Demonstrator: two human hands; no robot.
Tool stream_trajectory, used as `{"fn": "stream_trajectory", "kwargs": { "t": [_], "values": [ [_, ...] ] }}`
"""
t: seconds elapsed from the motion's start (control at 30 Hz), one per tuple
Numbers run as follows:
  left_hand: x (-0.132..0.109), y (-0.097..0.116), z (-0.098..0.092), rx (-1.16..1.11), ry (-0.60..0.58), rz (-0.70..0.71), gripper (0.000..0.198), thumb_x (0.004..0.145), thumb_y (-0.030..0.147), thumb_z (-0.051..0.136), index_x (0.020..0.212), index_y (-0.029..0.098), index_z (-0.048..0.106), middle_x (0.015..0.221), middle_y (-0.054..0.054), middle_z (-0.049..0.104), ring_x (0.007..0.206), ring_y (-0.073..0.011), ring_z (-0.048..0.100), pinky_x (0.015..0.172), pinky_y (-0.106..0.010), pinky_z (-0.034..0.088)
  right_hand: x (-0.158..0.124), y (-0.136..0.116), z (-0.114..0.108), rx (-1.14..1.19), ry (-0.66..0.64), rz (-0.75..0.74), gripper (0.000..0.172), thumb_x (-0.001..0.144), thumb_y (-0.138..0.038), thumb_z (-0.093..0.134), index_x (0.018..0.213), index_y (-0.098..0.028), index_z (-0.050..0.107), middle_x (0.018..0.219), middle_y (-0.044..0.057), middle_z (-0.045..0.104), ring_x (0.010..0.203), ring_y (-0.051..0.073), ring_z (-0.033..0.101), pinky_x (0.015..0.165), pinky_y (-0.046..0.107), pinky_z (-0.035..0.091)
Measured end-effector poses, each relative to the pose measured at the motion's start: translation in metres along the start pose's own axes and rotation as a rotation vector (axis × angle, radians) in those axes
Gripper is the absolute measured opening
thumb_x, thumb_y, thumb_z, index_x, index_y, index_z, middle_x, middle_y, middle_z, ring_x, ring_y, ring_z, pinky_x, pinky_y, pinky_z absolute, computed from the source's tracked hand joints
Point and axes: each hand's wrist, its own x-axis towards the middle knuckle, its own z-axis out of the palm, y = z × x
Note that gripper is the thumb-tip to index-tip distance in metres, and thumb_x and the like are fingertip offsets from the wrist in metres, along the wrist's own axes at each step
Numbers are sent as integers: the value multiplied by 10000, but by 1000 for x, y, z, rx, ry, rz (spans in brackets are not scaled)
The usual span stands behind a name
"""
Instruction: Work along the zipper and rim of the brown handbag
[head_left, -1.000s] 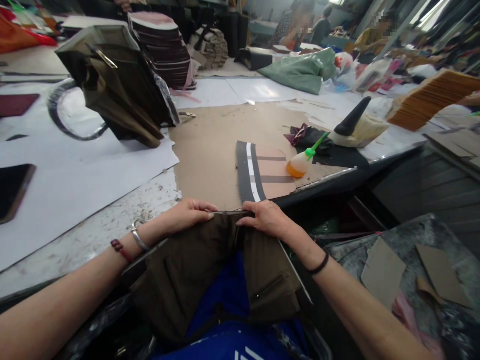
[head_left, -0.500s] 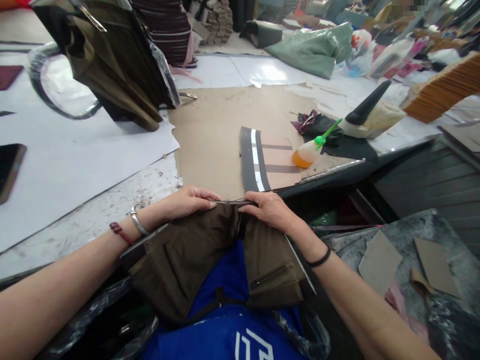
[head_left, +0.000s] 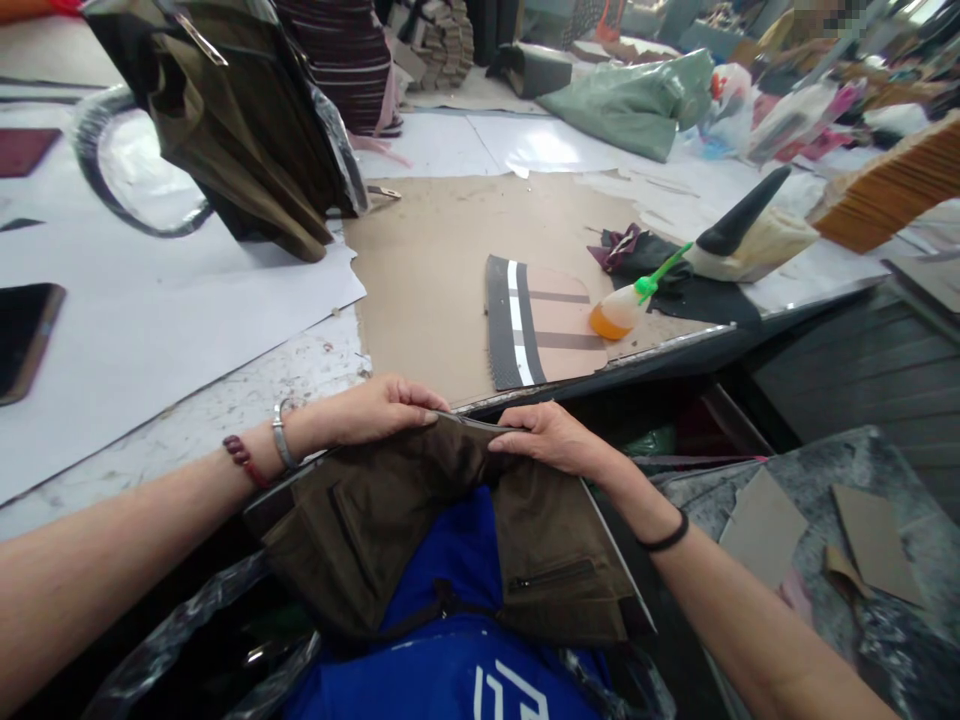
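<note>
A brown fabric bag piece (head_left: pixel 555 520) with a zipped pocket lies across my lap, over a blue apron (head_left: pixel 442 650). My left hand (head_left: pixel 394 408) pinches its far edge between thumb and fingers, left of the middle. A short way to the right, my right hand (head_left: pixel 551 435) grips the same edge, thumb toward me and fingers on the far side. Between the two hands a narrow strip of the edge shows. Clear plastic wrap (head_left: pixel 187 620) hangs at the lower left.
On the table stand a brown bag (head_left: pixel 240 130) and a squeeze bottle of orange liquid (head_left: pixel 619 312). Beside the bottle lies a curved striped panel (head_left: pixel 517 325). A phone (head_left: pixel 26 340) rests at the left; cardboard pieces (head_left: pixel 874 540) lie on a lower surface at the right.
My right hand has shifted slightly right and toward me along the edge, widening the gap between my hands. The view has moved a little.
</note>
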Motion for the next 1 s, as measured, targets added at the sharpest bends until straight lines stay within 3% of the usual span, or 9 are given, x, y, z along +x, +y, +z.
{"fn": "stream_trajectory", "kwargs": {
  "t": [0.23,0.43,0.6,0.8,1.0],
  "values": [
    [1,5,4,72,11,59,336,730,323,470,1002,194,620,945,8,648,869,-196,568,776,-229,419,4,-6,-3,-169,22,-31,272,764,-449,526,912,-233,598,733,-32,580,692,119,521,597,197,320],
    [1,6,4,21,48,16,314,686,306,509,946,195,645,914,13,657,836,-192,573,756,-227,422,13,-17,1,-529,74,-77,357,843,-447,396,705,-177,584,606,2,537,569,109,465,524,220,253],
    [0,8,4,-46,40,-37,318,664,288,521,933,177,649,896,0,662,801,-186,579,727,-219,426,18,-25,0,-664,40,-66,347,862,-418,355,741,-186,583,653,25,573,620,141,510,545,236,273],
    [3,6,8,-5,71,-16,328,668,305,504,933,172,645,825,-6,669,717,-181,581,652,-228,432,23,-32,6,-715,68,-1,461,799,-581,364,820,-185,600,745,78,604,719,203,547,621,265,322],
    [9,4,11,35,86,44,319,678,298,496,922,166,653,850,-13,670,751,-191,581,682,-242,436,18,-27,16,-669,183,-16,397,829,-527,355,815,-191,565,759,49,588,707,166,530,600,248,315]
  ]
}}
